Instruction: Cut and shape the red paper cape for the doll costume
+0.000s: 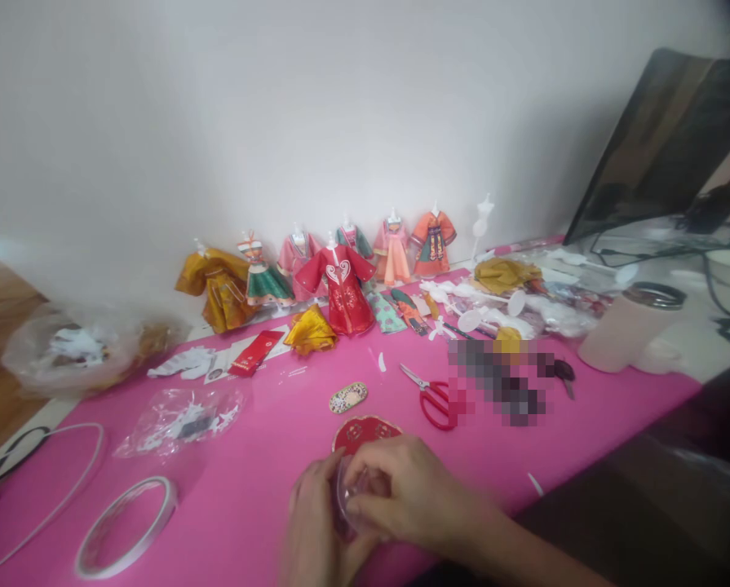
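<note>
Near the front of the pink table top, my left hand [316, 518] is wrapped round a small clear plastic container [342, 489], which looks round. My right hand [404, 489] is at its mouth, thumb and fingers bent together in a pinch. Whatever lies between those fingertips is hidden. Just beyond my hands is a red embroidered piece with a scalloped gold edge [365, 430], its near part covered by my fingers. A small oval patterned piece [348, 397] lies behind it. Red-handled scissors [433, 401] rest to the right, blades half apart.
Small dressed dress forms, one in a red robe [342, 285], stand along the wall. A roll of white tape [126, 528] and a plastic bag of white parts [184, 420] lie left. On the right are a cup [627, 330], keys [564, 375] and a monitor [658, 147].
</note>
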Demonstrator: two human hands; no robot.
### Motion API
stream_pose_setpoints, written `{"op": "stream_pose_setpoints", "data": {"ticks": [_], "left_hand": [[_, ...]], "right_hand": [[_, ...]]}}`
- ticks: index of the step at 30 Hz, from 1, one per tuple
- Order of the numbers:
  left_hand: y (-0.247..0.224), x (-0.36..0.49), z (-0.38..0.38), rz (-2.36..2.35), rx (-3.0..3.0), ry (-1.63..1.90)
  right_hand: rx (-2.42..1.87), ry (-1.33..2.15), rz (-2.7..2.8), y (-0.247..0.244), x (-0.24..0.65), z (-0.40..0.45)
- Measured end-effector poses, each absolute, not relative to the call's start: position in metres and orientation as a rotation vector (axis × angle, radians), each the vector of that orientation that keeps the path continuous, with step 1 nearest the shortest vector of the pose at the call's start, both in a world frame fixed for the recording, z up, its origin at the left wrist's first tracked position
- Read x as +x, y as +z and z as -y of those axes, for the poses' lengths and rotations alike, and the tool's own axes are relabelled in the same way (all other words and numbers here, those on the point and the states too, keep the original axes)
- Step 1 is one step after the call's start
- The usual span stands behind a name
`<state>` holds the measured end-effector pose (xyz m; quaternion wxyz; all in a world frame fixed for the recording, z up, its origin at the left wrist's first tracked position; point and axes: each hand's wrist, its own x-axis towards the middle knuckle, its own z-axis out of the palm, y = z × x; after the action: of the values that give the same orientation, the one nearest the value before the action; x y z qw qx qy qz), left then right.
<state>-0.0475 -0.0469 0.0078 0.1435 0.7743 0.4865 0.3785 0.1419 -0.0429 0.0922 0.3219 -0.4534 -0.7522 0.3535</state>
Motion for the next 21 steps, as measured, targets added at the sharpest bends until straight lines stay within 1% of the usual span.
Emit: {"op": "stream_pose_setpoints", "data": {"ticks": [4, 7, 10, 13, 16, 19, 21], "left_hand": [[0.012, -0.045, 0.050, -1.362, 2.282, 1.109], [0.012, -0.046, 0.052, -1.361, 2.294, 1.119], [0.008, -0.048, 0.052, -1.360, 2.228, 1.139], [0.004, -0.050, 0.048, -1.419, 2.112, 1.168], [0.003, -0.050, 0.044, -1.471, 2.045, 1.133], [0.007, -0.049, 0.044, -1.484, 2.069, 1.081], [0.012, -0.050, 0.048, -1.433, 2.121, 1.107]], "right_hand": [[-1.041, 0.762, 2.242, 0.092, 0.141, 0.043], [-1.046, 0.657, 2.434, 0.102, 0.145, 0.045], [-1.107, 0.582, 2.482, 0.113, 0.148, 0.049], [-1.104, 0.642, 2.444, 0.111, 0.148, 0.054], [-1.105, 0.816, 2.377, 0.101, 0.142, 0.057], [-1.108, 0.993, 2.275, 0.095, 0.137, 0.058], [-1.110, 1.006, 2.226, 0.096, 0.136, 0.058]]}}
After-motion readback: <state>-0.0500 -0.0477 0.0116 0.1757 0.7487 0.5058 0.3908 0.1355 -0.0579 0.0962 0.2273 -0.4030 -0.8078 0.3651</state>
